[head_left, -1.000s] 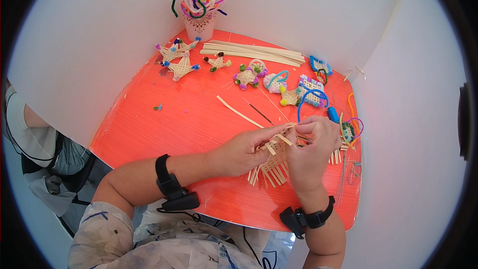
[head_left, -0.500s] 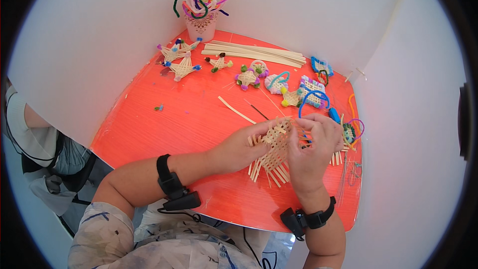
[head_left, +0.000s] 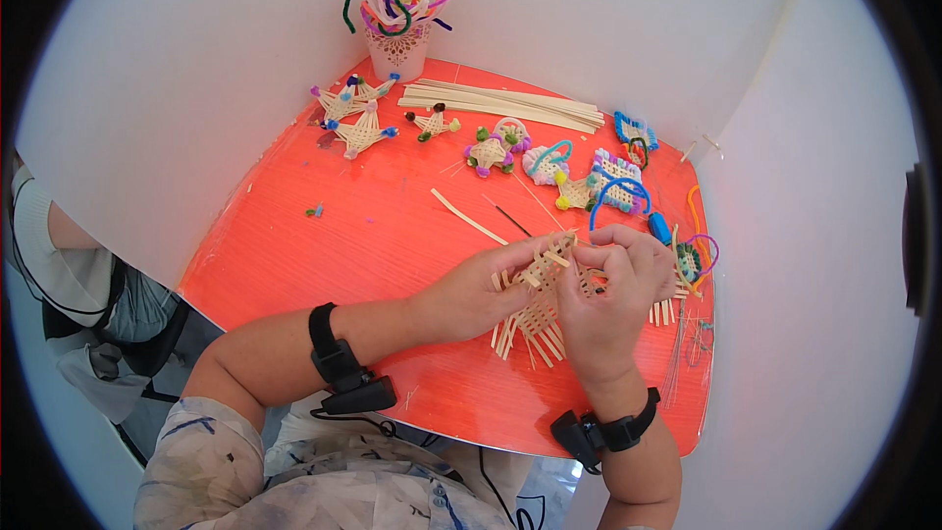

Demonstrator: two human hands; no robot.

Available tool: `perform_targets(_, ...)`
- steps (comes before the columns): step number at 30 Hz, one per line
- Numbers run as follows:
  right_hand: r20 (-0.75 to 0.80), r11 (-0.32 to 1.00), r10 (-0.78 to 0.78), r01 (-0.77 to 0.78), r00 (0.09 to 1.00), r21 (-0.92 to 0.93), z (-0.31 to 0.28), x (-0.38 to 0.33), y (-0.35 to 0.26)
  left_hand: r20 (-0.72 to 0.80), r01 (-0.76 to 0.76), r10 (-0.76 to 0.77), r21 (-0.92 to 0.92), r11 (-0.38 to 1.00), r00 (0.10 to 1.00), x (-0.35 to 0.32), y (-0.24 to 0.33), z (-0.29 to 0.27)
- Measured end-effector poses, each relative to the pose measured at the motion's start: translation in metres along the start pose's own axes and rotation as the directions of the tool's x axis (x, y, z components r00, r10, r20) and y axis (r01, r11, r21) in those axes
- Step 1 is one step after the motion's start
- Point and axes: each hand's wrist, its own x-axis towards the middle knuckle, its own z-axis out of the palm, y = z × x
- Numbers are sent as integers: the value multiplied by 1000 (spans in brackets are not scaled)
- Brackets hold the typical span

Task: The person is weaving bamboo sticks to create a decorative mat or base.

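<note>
A small woven piece of pale flat strips, an open lattice with loose strip ends fanning toward me, is held between my two hands above the red table. My left hand grips its left side, thumb along the upper edge. On the right, my right hand has thumb and forefinger pinched at the piece's upper right edge, by a strip end. The palm of that hand covers part of the lattice. One pale strip and a thin dark stick lie on the table just beyond the piece.
At the back stands a white pot of coloured pipe cleaners, beside a bundle of flat strips. Woven stars and pipe-cleaner-trimmed woven pieces sit across the far side. A blue tube lies right of my hand. White partitions enclose the table.
My right hand's fingers have drawn in to the left and closed in a pinch at the woven piece's upper edge. My left hand has hardly moved.
</note>
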Motion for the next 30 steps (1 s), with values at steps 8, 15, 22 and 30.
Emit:
perform_targets(8,-9,1000,21,-21,1000,-6,0,0,1,19,-5,6,-40,999,1000,0,1,1)
perform_targets(15,-33,999,30,-29,999,19,-7,7,8,21,72,-70,-127,989,997,2,5,-1)
perform_targets(22,-27,977,123,-116,992,178,-8,12,19,-7,173,-188,-356,918,982,6,2,-11)
perform_targets(30,429,624,364,-558,827,547,-3,11,31,11,291,-315,-413,863,949,15,0,-52)
